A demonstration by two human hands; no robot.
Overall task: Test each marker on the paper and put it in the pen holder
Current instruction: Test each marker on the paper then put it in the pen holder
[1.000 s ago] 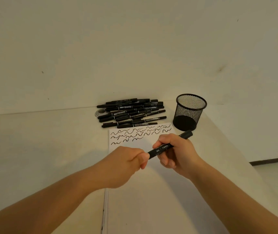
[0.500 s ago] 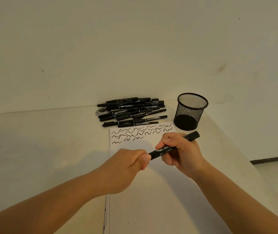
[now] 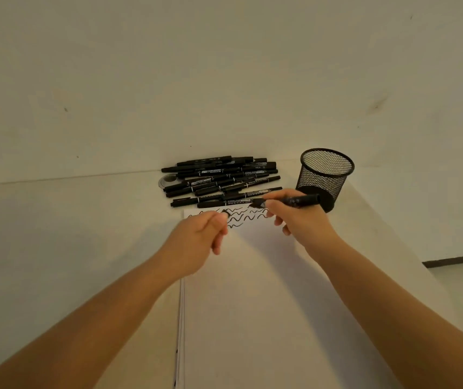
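Observation:
My right hand (image 3: 299,220) grips a black marker (image 3: 297,201) held nearly level over the far end of the white paper (image 3: 266,304), its tip pointing left. My left hand (image 3: 196,242) pinches the marker's small black cap (image 3: 225,213) between thumb and forefinger, a short gap away from the tip. Black wavy test lines (image 3: 248,216) run across the top of the paper. A pile of several black markers (image 3: 221,181) lies just beyond the paper. The black mesh pen holder (image 3: 324,178) stands upright at the far right, and I see no marker in it.
The paper is the top sheet of a stack on a pale table (image 3: 70,234), which meets a bare wall at the back. A small round object (image 3: 168,181) peeks out at the left of the marker pile. The table's right edge runs close behind the pen holder.
The cap has come off the marker: my left hand pulled it away to the left, and my right hand lifted the marker up and farther toward the paper's top.

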